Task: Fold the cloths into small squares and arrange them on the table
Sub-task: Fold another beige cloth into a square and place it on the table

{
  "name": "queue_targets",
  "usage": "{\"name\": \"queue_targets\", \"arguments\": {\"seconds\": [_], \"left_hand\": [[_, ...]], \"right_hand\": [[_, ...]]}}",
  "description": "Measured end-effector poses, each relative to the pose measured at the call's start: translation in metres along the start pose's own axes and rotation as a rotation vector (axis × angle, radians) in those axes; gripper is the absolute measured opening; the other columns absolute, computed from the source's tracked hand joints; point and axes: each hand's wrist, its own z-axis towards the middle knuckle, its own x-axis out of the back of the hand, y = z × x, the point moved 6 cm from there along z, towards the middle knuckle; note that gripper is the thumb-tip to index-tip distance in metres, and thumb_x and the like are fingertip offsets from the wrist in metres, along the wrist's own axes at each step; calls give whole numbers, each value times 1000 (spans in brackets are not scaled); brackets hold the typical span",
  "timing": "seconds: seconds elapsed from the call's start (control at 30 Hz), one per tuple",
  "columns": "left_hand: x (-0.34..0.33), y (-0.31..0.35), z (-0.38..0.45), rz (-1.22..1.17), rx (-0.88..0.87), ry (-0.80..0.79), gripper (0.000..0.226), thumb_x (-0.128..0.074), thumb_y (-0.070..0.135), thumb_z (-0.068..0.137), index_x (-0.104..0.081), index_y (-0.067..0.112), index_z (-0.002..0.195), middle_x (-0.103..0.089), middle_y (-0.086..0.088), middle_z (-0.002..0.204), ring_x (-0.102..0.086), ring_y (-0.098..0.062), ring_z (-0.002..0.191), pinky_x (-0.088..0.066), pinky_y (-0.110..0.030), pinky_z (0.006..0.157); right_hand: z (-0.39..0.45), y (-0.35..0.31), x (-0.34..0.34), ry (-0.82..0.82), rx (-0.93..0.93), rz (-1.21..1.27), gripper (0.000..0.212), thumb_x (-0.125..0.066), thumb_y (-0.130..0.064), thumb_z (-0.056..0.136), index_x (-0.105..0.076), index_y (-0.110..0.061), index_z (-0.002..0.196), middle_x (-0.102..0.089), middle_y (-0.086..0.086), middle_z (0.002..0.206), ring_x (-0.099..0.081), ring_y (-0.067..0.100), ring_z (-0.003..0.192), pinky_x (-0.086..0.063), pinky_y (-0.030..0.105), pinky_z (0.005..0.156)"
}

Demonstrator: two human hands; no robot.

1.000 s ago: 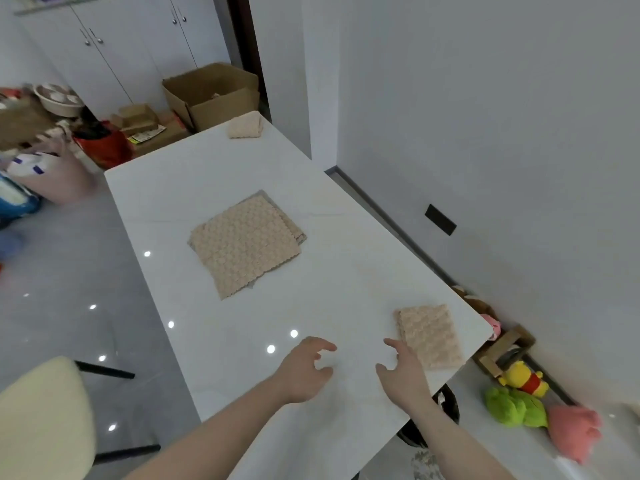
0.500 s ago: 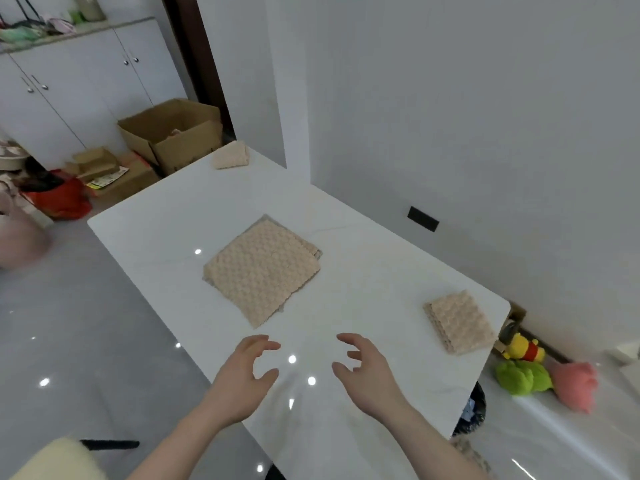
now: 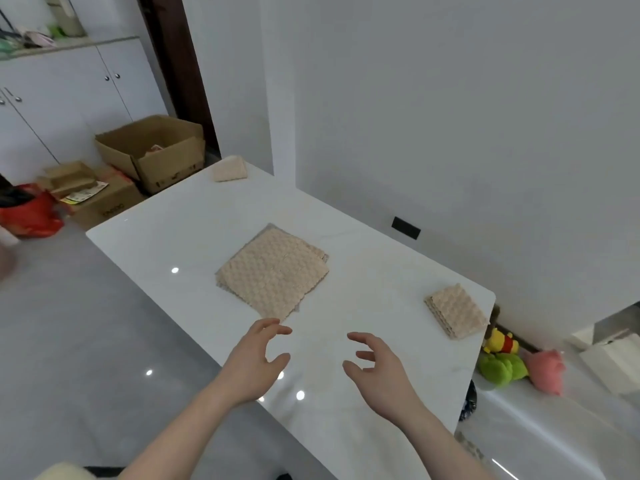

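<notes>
Table (image 3: 194,233): white and glossy, running from the near right to the far left, with ceiling lights reflected in it.
Stack of unfolded cloths (image 3: 273,271): beige, bumpy texture, lying flat at the middle of the table, the edges of the layers slightly offset.
Folded square (image 3: 456,311): small beige cloth in layers, at the right edge of the table near its corner.
Far folded cloth (image 3: 230,169): small beige piece at the far end of the table.
Left hand (image 3: 254,363): over the table just near of the stack, fingers loosely spread and slightly bent, holding nothing; fingertips close to the stack's near corner, whether they touch it I cannot tell.
Right hand (image 3: 379,370): over bare table to the right of the left hand, fingers apart and relaxed, empty.
Floor beyond: an open cardboard box (image 3: 152,150), a red bag (image 3: 31,216).
Floor at right: plush toys (image 3: 502,365).
</notes>
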Motion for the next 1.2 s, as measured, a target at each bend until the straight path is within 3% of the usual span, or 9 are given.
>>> {"name": "queue_targets", "arguments": {"seconds": [0.13, 0.27, 0.4, 0.53, 0.67, 0.83, 0.97, 1.07, 1.2], "left_hand": [[19, -9, -24, 25, -27, 53, 44, -66, 32, 92, -54, 44, 132, -37, 30, 143, -48, 9, 121, -44, -25, 104], [54, -38, -49, 4, 43, 108, 45, -67, 29, 93, -52, 44, 133, -38, 34, 139, -48, 14, 115, -43, -15, 94], [84, -72, -51, -44, 95, 169, 43, -69, 26, 92, -54, 44, 129, -42, 29, 138, -50, 4, 120, -40, -11, 86], [82, -77, -9, 19, 37, 23, 44, -65, 28, 93, -51, 43, 132, -38, 24, 142, -50, -4, 125, -44, -18, 93], [97, -69, 46, 118, -118, -103, 48, -62, 36, 94, -48, 41, 140, -29, 27, 146, -41, 1, 129, -36, -20, 104], [147, -115, 90, 158, -139, -160, 46, -64, 35, 93, -52, 39, 137, -34, 20, 150, -44, -6, 132, -37, -25, 110], [176, -142, 105, 154, -104, -163, 45, -65, 30, 93, -54, 35, 137, -37, 16, 148, -46, -5, 127, -38, -22, 102], [182, -138, 111, 112, -138, -167, 44, -66, 30, 93, -55, 36, 135, -38, 16, 147, -47, -5, 126, -40, -25, 106], [187, -141, 102, 129, -153, -182, 45, -65, 32, 92, -54, 38, 136, -35, 18, 150, -46, -6, 130, -40, -27, 108]], "right_hand": [[-3, -9, -25, -34, 17, 49, 42, -67, -25, 90, -56, -47, 125, -50, -33, 130, -54, -9, 117, -57, 31, 94], [-10, -15, -76, -105, 14, 59, 46, -67, -27, 89, -54, -46, 129, -49, -31, 134, -53, -7, 118, -54, 21, 89], [-18, -32, -105, -158, 56, 50, 46, -66, -30, 89, -53, -51, 127, -49, -33, 132, -52, -12, 118, -51, 20, 95], [0, -41, -92, -4, 35, 47, 43, -67, -25, 91, -56, -50, 124, -52, -32, 131, -54, -14, 113, -55, 24, 93], [22, -51, -99, 169, -39, 59, 43, -67, -20, 92, -57, -47, 123, -53, -31, 131, -57, -7, 114, -55, 21, 84], [42, -74, -161, 206, -89, 74, 44, -67, -21, 91, -56, -47, 125, -53, -29, 128, -57, -5, 114, -55, 25, 89], [42, -89, -198, 214, -113, 93, 44, -67, -22, 91, -55, -47, 125, -52, -29, 127, -55, -8, 115, -51, 20, 91], [40, -95, -204, 226, -114, 60, 44, -66, -23, 91, -54, -46, 127, -51, -30, 129, -55, -9, 115, -50, 18, 90], [40, -99, -191, 287, -105, 64, 45, -67, -21, 91, -55, -46, 126, -51, -30, 127, -56, -6, 114, -54, 25, 92]]}}
